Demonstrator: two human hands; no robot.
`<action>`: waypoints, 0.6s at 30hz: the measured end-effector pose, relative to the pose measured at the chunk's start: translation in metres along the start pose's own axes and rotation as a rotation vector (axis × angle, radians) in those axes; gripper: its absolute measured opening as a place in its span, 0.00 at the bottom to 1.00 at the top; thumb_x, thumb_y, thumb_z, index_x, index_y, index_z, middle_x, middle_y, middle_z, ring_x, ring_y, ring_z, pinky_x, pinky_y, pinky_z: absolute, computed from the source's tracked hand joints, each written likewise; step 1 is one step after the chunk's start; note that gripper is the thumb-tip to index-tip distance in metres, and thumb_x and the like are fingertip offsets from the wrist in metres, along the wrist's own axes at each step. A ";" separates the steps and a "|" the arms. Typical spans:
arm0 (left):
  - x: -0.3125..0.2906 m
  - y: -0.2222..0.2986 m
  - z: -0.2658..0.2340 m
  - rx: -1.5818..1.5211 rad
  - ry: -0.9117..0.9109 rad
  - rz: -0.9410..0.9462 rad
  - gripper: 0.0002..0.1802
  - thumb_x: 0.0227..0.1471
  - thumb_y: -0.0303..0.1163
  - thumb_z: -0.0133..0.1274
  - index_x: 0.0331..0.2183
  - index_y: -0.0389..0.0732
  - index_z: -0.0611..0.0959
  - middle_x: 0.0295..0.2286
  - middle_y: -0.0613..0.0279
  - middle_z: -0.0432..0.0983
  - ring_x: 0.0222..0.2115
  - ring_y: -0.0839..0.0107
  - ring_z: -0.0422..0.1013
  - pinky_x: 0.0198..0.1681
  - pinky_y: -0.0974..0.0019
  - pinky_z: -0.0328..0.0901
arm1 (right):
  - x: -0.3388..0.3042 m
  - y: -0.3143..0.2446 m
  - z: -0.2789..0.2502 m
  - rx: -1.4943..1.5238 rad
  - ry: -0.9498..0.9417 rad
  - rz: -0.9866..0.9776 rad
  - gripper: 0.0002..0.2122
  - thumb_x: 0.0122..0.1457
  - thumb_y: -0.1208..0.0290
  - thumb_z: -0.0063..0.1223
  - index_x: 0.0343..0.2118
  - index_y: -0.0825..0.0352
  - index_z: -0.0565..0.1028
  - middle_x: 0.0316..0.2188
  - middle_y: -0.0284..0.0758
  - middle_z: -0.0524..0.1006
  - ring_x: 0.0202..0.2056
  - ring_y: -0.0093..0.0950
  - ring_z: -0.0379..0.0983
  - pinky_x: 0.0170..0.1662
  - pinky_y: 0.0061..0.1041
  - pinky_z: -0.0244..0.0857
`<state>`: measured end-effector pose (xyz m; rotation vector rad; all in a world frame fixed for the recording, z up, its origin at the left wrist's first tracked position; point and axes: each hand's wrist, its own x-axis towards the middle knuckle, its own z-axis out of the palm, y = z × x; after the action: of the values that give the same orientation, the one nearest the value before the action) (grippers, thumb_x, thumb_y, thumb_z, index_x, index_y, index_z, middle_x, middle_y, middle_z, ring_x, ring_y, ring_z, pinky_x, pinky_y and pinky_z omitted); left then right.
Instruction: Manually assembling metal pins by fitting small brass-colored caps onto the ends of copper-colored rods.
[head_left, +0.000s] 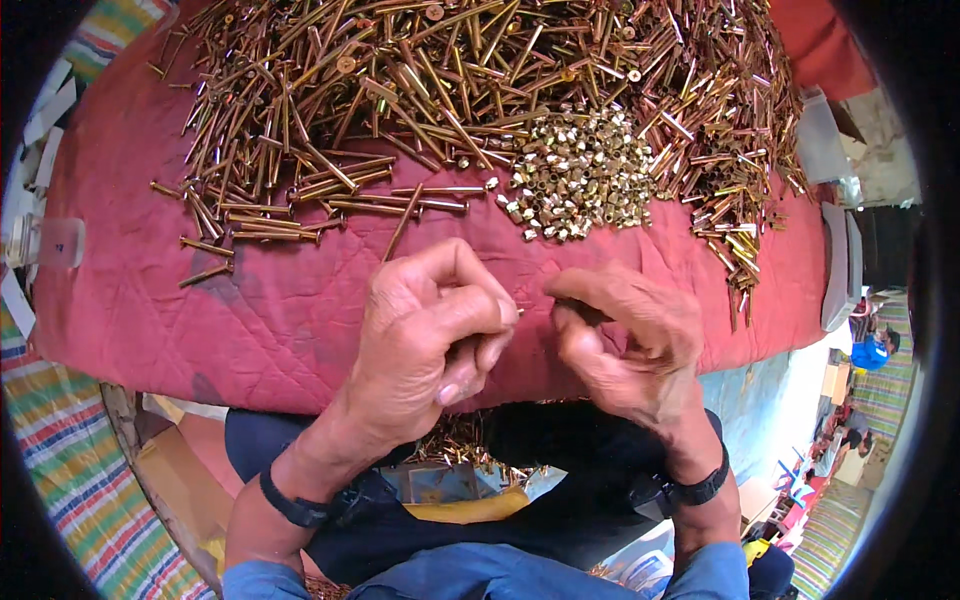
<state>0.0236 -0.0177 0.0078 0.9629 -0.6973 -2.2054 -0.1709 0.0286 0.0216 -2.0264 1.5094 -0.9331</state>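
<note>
Before me, my left hand (430, 335) is closed with the fingers curled. A small metal tip pokes out at its fingertips, apparently the end of a bolt hidden in the hand. Facing it across a narrow gap, my right hand (635, 345) has thumb and forefinger bent together in a pinch; whatever they hold is hidden. Just beyond the left hand, a single long bolt (404, 220) lies slanted, its near end behind the knuckles. Farther off is a heap of short shiny metal nuts (580, 175), with a big pile of long brassy bolts (440, 80) around and behind it.
Red quilted cloth (150, 320) covers the work surface. Loose bolts (275, 228) lie at the pile's near left edge. A clear plastic container (60, 243) is at the left rim. More metal pieces (465, 440) show below the near edge, by my knees. People (875, 350) sit far right.
</note>
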 end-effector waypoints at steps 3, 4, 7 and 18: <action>0.000 -0.002 0.002 0.009 -0.009 -0.004 0.03 0.53 0.23 0.51 0.28 0.36 0.74 0.15 0.60 0.70 0.06 0.83 0.53 0.09 0.76 0.50 | -0.002 -0.005 -0.002 0.129 0.050 0.113 0.10 0.51 0.84 0.55 0.37 0.73 0.82 0.23 0.35 0.78 0.24 0.21 0.75 0.27 0.21 0.66; 0.000 -0.003 0.002 0.011 -0.012 -0.003 0.03 0.53 0.23 0.52 0.28 0.36 0.74 0.14 0.60 0.70 0.06 0.84 0.53 0.09 0.76 0.50 | -0.002 -0.006 -0.001 0.245 0.059 0.215 0.09 0.54 0.83 0.56 0.38 0.73 0.81 0.23 0.34 0.79 0.23 0.21 0.75 0.26 0.20 0.67; 0.001 -0.003 0.004 0.026 0.002 -0.005 0.03 0.53 0.23 0.51 0.27 0.36 0.74 0.14 0.61 0.69 0.06 0.84 0.53 0.09 0.76 0.50 | -0.003 -0.012 -0.001 0.478 0.078 0.416 0.06 0.60 0.81 0.56 0.39 0.73 0.81 0.24 0.33 0.79 0.20 0.20 0.75 0.25 0.18 0.69; 0.001 -0.009 0.009 -0.098 -0.096 -0.152 0.03 0.54 0.22 0.51 0.28 0.35 0.75 0.16 0.60 0.71 0.07 0.84 0.56 0.10 0.77 0.51 | -0.007 -0.024 -0.014 0.694 -0.016 0.612 0.06 0.63 0.79 0.56 0.39 0.74 0.80 0.22 0.32 0.79 0.19 0.17 0.74 0.20 0.15 0.66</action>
<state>0.0136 -0.0105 0.0066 0.8906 -0.5687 -2.4087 -0.1669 0.0435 0.0456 -1.0036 1.3991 -0.9802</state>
